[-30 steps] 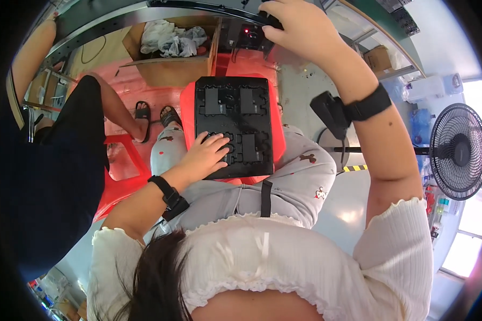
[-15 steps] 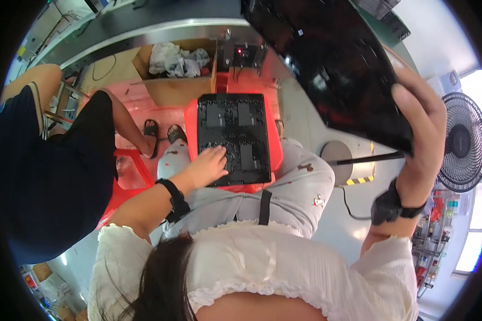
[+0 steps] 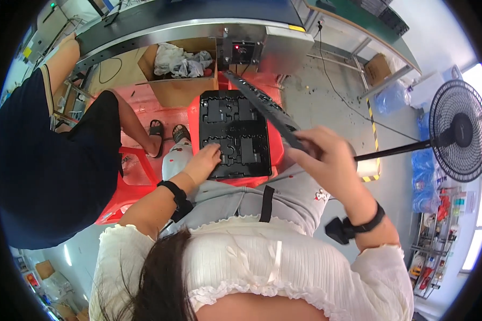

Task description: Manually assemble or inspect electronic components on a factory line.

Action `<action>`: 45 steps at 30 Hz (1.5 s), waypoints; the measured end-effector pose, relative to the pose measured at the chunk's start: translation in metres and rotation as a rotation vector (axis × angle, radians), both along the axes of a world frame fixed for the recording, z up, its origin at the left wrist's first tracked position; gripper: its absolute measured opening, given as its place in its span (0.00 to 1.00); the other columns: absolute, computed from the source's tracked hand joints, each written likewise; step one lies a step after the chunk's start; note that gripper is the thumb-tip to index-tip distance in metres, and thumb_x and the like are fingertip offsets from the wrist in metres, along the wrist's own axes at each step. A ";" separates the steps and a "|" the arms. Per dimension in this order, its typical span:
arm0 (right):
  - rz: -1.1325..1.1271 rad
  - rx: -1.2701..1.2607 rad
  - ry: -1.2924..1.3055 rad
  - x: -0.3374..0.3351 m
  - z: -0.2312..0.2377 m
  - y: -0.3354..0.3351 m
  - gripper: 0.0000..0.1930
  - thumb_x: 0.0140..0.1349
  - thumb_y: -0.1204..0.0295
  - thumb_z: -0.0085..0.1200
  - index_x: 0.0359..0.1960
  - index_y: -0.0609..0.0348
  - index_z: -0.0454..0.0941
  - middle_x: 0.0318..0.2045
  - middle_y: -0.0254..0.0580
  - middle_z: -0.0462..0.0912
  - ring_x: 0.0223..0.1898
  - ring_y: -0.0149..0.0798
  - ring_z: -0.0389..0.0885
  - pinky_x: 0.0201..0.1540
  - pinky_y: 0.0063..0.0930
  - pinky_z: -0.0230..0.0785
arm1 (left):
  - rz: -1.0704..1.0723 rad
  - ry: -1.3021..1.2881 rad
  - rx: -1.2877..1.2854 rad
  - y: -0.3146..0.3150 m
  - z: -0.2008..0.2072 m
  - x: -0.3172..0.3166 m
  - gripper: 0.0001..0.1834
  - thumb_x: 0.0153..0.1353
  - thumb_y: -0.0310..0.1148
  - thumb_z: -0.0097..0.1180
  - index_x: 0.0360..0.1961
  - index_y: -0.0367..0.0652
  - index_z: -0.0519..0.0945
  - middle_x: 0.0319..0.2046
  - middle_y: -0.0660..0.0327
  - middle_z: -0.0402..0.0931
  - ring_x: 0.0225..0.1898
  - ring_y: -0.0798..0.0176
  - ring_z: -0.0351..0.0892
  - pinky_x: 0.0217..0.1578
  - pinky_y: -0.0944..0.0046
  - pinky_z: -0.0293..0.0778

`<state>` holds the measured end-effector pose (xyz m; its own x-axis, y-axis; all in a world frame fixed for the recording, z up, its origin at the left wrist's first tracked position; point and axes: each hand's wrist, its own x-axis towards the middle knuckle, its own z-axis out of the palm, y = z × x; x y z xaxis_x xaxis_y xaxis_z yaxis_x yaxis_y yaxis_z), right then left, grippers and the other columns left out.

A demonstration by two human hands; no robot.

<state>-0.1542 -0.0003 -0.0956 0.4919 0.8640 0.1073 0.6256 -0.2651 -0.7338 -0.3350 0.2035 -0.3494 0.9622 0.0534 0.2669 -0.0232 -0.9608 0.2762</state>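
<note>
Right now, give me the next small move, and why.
Probably turn the right hand to level the thin black panel above the molded black tray: the panel slants across the tray's right edge in view, while the left hand rests on the tray's near-left part.

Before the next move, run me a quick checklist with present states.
1. Left hand resting on the near left part of the black tray: ok.
2. Tray supported by the red stool: ok.
3. Right hand gripping the black panel: ok.
4. Panel level: not ok, steeply tilted.
5. Panel clear of the tray: cannot tell, they overlap in this view.
6. Panel's broad faces undamaged: cannot tell, nearly edge-on.
</note>
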 end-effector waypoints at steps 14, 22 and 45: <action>0.891 -0.614 0.170 -0.052 -0.168 0.115 0.26 0.50 0.66 0.53 0.50 0.68 0.66 0.44 0.59 0.72 0.45 0.52 0.72 0.50 0.36 0.63 | 0.677 0.199 -0.601 0.021 -0.014 0.000 0.37 0.54 0.39 0.52 0.57 0.28 0.51 0.55 0.36 0.53 0.57 0.37 0.55 0.56 0.53 0.55; 0.606 -0.303 0.340 0.077 -0.002 0.123 0.19 0.55 0.62 0.52 0.42 0.65 0.73 0.31 0.39 0.79 0.33 0.32 0.76 0.36 0.23 0.69 | 0.587 0.155 -0.307 0.030 -0.001 0.009 0.33 0.54 0.34 0.53 0.56 0.27 0.55 0.55 0.42 0.56 0.56 0.42 0.57 0.55 0.53 0.57; -0.477 -0.187 -0.297 0.279 0.006 0.309 0.16 0.51 0.64 0.51 0.37 0.62 0.77 0.42 0.59 0.75 0.41 0.52 0.76 0.41 0.40 0.68 | 0.727 -0.243 0.304 0.233 0.259 0.223 0.30 0.55 0.56 0.46 0.38 0.34 0.73 0.37 0.47 0.70 0.40 0.49 0.73 0.37 0.54 0.70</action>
<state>0.1248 0.3090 -0.0892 0.8028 0.5723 0.1672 0.5772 -0.6755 -0.4589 -0.1117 0.4367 -0.0906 0.6284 0.5328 0.5667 0.6080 -0.7909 0.0694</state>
